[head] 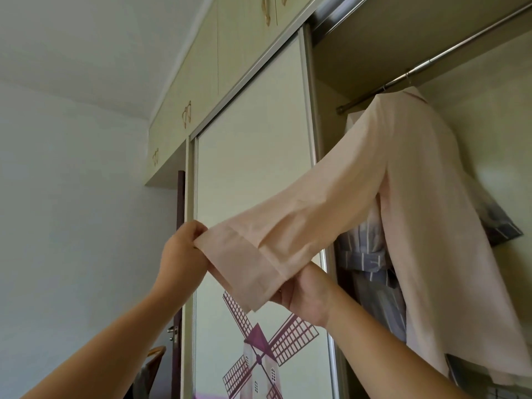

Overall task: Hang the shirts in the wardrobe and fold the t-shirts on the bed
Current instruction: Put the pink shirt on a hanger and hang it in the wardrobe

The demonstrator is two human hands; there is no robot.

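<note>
While the pink shirt hangs on the rail, left hand and right hand pinch its cuff.

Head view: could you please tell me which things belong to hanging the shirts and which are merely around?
Part of the job: pink shirt on the wardrobe rail; its sleeve cuff, held by left hand and right hand; striped shirt hanging behind it.
Merely around: windmill sliding door; upper cabinets; dark room door.
</note>
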